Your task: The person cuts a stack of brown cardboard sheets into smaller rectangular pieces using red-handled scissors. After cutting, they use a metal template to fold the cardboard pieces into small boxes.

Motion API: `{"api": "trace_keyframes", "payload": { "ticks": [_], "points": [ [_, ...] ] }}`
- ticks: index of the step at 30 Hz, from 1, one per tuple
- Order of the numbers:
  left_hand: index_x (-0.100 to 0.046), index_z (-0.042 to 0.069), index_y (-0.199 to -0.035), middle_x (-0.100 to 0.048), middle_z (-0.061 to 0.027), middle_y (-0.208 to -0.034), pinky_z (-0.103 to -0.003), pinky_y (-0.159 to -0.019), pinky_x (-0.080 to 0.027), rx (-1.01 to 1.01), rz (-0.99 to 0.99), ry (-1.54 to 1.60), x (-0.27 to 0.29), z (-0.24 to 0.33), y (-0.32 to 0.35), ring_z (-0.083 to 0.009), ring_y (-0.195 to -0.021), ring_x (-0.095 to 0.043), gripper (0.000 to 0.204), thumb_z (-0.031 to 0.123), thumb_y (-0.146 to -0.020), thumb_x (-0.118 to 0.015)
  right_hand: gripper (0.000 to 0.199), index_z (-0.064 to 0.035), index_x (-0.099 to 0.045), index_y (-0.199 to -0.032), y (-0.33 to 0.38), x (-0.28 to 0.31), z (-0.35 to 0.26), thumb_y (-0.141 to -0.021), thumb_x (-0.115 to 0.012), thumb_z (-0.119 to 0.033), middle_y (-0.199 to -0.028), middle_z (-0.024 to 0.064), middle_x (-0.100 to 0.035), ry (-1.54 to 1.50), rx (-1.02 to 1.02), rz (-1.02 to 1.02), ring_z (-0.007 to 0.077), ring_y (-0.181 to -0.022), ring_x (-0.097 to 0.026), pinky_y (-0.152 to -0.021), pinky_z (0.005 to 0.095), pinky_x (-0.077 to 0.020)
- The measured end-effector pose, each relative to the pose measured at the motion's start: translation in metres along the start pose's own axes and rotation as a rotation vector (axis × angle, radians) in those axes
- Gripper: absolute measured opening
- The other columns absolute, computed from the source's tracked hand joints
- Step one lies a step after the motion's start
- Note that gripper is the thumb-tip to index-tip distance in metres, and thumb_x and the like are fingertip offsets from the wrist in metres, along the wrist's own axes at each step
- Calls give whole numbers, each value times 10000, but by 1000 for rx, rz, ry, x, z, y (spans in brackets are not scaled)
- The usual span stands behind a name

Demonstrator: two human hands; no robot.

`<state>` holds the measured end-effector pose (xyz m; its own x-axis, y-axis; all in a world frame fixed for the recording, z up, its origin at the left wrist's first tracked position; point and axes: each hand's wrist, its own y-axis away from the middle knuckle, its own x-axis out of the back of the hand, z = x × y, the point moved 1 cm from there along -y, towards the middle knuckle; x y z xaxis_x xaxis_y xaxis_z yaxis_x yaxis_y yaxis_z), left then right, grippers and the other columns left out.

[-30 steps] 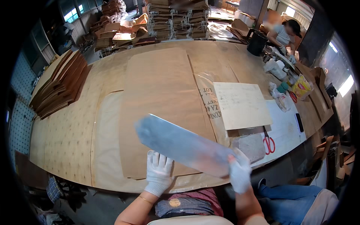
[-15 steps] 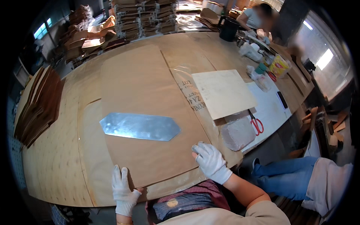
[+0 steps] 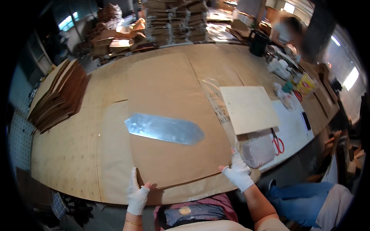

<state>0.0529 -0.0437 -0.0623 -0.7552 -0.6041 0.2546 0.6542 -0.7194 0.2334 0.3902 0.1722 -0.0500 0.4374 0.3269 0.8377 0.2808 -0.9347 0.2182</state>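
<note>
A long shiny metal template point(image 3: 163, 129) with one pointed end lies flat on a big brown paper sheet point(image 3: 169, 92) in the middle of the table. My left hand point(image 3: 137, 192), in a white glove, rests on the sheet's near left corner with its fingers apart. Over at the near right corner, my gloved right hand point(image 3: 237, 172) presses down on the paper's edge. Neither hand touches the metal template.
A pale square board point(image 3: 248, 107) and red scissors point(image 3: 277, 143) lie to the right. A stack of brown sheets point(image 3: 58, 96) sits at the far left. Bottles and a black bucket point(image 3: 258, 42) stand at the far right, where another person works. Cardboard piles fill the back.
The metal template, held in both hands a second ago, now lies on the brown sheet. Both hands have moved to the sheet's near corners.
</note>
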Motion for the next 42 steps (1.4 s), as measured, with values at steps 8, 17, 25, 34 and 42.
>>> {"api": "trace_keyframes", "payload": {
  "ticks": [8, 17, 25, 34, 42],
  "points": [
    [-408, 22, -1493, -377, -278, -1536, -422, -1168, -347, -214, 4, -480, -2, 14, 4, -382, -1442, -372, 863, 167, -741, -804, 858, 62, -516, -1376, 1, -3, -34, -749, -787, -457, -1460, 274, -480, 217, 121, -74, 387, -1332, -505, -1078, 431, -439],
    [-346, 59, -1494, -372, -328, -1504, -511, -1032, -451, -770, 111, -998, -1, -11, -28, -485, -1300, -478, 1088, 317, -593, -897, 965, -10, -460, -1454, -27, -26, -4, -629, -881, -283, -1560, 258, -334, 396, 582, 102, 446, -1396, -379, -1130, 497, -356],
    [-336, 14, -1486, -370, -304, -1520, -487, -997, -471, -851, -2, -1001, 3, 8, -75, -459, -1283, -508, 1132, 277, -554, -922, 904, -40, -433, -1480, -76, -48, -8, -711, -853, -262, -1557, 210, -370, 333, 562, 205, 415, -1312, -473, -1079, 470, -414],
    [-337, 33, -1490, -323, -296, -1549, -494, -1064, -417, -781, -107, -943, 7, 20, -109, -457, -1330, -452, 1159, 296, -534, -936, 1158, -13, -401, -1486, -103, -46, -18, -528, -951, -359, -1611, 245, -247, 313, 572, 115, 425, -1380, -385, -1116, 500, -366],
    [-360, 35, -1474, -346, -283, -1536, -495, -1089, -410, -719, -122, -906, 7, 25, -108, -459, -1366, -421, 1144, 261, -516, -941, 1215, -22, -382, -1506, -100, -39, -27, -511, -965, -403, -1626, 235, -223, 236, 502, 71, 433, -1389, -379, -1125, 468, -375]
  ]
}}
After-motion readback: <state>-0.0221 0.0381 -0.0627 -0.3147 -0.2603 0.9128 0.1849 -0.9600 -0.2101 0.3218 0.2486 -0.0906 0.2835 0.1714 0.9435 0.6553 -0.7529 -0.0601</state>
